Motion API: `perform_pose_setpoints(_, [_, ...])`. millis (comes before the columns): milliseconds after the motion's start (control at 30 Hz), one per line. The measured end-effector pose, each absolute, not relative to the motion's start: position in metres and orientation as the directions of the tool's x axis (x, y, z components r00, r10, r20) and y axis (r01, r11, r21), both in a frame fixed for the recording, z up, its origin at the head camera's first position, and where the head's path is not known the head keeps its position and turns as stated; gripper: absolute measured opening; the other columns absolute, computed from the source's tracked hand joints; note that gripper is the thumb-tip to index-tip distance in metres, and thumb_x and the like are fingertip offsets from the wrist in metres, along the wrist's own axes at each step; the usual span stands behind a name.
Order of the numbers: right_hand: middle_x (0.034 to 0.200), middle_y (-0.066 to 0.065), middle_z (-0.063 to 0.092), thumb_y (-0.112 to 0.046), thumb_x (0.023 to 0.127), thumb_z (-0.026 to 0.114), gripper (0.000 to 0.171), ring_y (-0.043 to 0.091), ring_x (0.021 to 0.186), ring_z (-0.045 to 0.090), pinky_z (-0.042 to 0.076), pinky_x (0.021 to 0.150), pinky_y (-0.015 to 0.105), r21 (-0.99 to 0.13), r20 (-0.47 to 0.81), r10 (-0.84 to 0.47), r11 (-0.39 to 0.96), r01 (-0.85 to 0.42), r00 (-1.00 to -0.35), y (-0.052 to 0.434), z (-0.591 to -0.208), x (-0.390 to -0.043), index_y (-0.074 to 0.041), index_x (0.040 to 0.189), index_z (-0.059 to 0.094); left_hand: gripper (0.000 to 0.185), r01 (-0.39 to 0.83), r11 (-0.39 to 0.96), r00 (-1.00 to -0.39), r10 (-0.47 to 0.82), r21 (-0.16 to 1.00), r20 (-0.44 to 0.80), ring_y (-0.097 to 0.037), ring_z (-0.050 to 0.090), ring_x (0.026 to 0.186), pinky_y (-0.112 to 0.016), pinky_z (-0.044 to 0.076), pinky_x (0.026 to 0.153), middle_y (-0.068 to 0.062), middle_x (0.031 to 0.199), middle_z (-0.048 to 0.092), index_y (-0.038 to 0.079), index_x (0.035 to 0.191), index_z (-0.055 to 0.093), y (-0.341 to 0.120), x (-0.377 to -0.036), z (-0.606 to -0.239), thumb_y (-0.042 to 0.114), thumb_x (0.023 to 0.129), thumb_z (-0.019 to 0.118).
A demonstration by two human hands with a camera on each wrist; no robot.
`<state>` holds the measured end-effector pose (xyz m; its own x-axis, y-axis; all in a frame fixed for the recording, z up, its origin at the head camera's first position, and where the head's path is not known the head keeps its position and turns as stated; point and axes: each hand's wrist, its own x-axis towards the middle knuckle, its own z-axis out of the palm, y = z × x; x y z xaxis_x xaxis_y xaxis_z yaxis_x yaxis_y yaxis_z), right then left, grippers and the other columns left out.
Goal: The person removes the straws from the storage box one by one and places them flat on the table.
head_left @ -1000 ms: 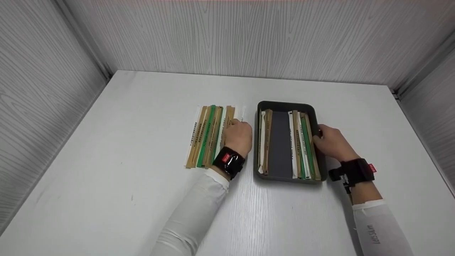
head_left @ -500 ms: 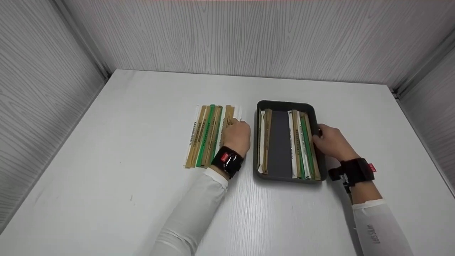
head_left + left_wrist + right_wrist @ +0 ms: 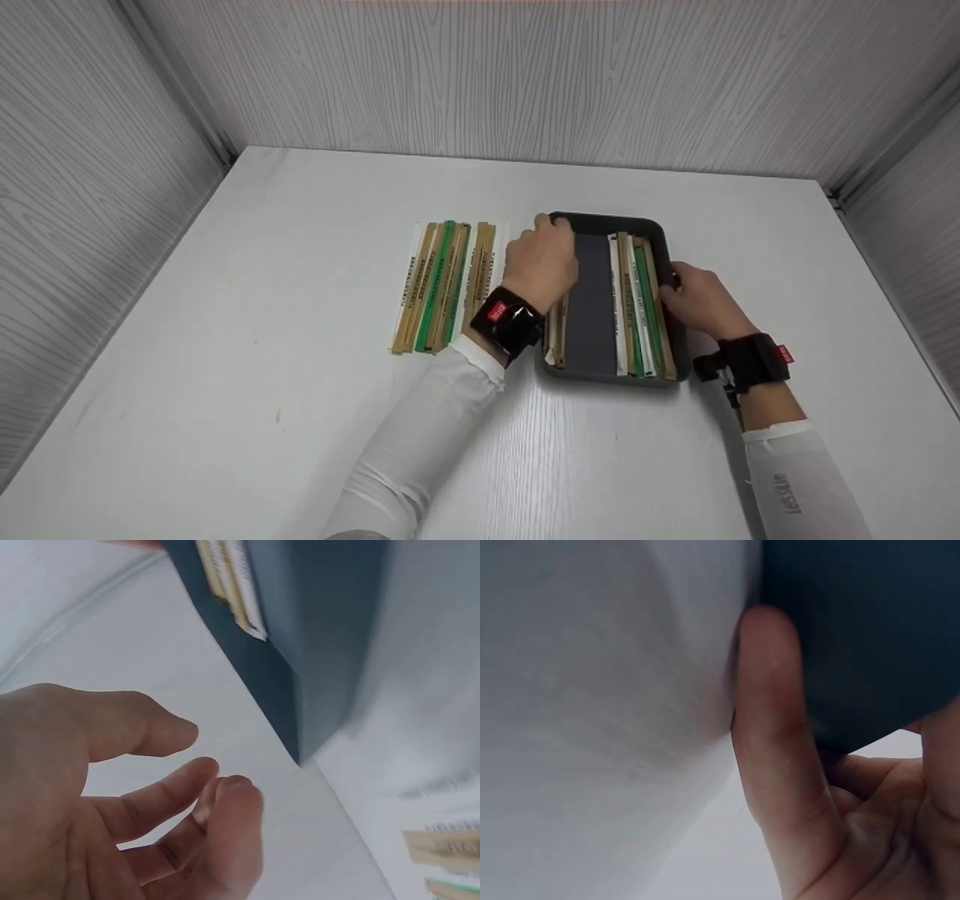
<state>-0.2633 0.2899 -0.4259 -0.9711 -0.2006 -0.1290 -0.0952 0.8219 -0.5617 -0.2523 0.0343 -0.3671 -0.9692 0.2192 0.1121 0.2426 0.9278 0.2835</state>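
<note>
Our left hand (image 3: 541, 259) has shifted right, off the loose sticks (image 3: 439, 289) to the tray's (image 3: 590, 300) far-left corner; thumb and fingers apart, loosely bent. Our right hand (image 3: 703, 300) is clamped on the tray's right wall. Tray sits on the worktop (image 3: 225, 420), nearer its far edge. Loose sticks lie side by side left of it; inner sticks (image 3: 641, 307) line its left and right walls.

Cool light, soft shadows

Cool, fairly even light lies over the desk (image 3: 187, 375) here, with a sheen between the sleeves (image 3: 424, 442) and faint shadows beside them. The wrist views are dimmer, and the tray (image 3: 337, 637), right up close, blurs along its wall.
</note>
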Motion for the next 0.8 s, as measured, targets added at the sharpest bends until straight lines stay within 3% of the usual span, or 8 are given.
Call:
perform_pose_setpoints(267, [0.107, 0.026, 0.066, -0.013, 0.105, 0.045, 0.041, 0.029, 0.085, 0.063, 0.052, 0.068, 0.035, -0.547, -0.125, -0.196, 0.831, -0.097, -0.972, 0.29, -0.425, -0.264, 0.012, 0.137, 0.052, 0.033, 0.327, 0.899, -0.941, 0.338, 0.292, 0.014, -0.021, 0.067, 0.085, -0.037, 0.059, 0.068, -0.014, 0.117, 0.067, 0.002, 0.127, 0.069, 0.081, -0.256, -0.368, 0.018, 0.099, 0.063])
perform_pose_setpoints(433, [0.105, 0.026, 0.066, -0.012, 0.105, 0.045, 0.038, 0.029, 0.085, 0.063, 0.052, 0.068, 0.036, -0.547, -0.114, -0.2, 0.83, -0.106, -0.973, 0.29, -0.426, -0.265, 0.012, 0.133, 0.054, 0.013, 0.334, 0.913, -0.93, 0.361, 0.235, -0.077, -0.015, 0.065, 0.078, -0.033, 0.057, 0.064, -0.005, 0.103, 0.07, 0.014, 0.097, 0.074, 0.099, -0.259, -0.382, 0.019, 0.099, 0.063])
perform_pose_setpoints(533, [0.103, 0.025, 0.065, -0.012, 0.105, 0.046, 0.036, 0.029, 0.084, 0.062, 0.052, 0.067, 0.035, -0.549, -0.112, -0.207, 0.828, -0.113, -0.972, 0.29, -0.425, -0.265, 0.012, 0.131, 0.055, 0.013, 0.333, 0.922, -0.925, 0.361, 0.198, -0.123, -0.013, 0.065, 0.076, -0.033, 0.057, 0.067, 0.0, 0.093, 0.072, 0.017, 0.09, 0.073, 0.105, -0.259, -0.39, 0.02, 0.099, 0.063])
perform_pose_setpoints(800, [0.106, 0.027, 0.065, -0.012, 0.104, 0.045, 0.04, 0.031, 0.086, 0.063, 0.053, 0.069, 0.037, -0.553, -0.119, -0.207, 0.826, -0.108, -0.971, 0.291, -0.426, -0.265, 0.013, 0.135, 0.052, 0.012, 0.333, 0.929, -0.922, 0.357, 0.159, -0.152, -0.012, 0.068, 0.074, -0.033, 0.058, 0.067, 0.002, 0.091, 0.075, 0.018, 0.098, 0.077, 0.112, -0.255, -0.401, 0.02, 0.099, 0.065])
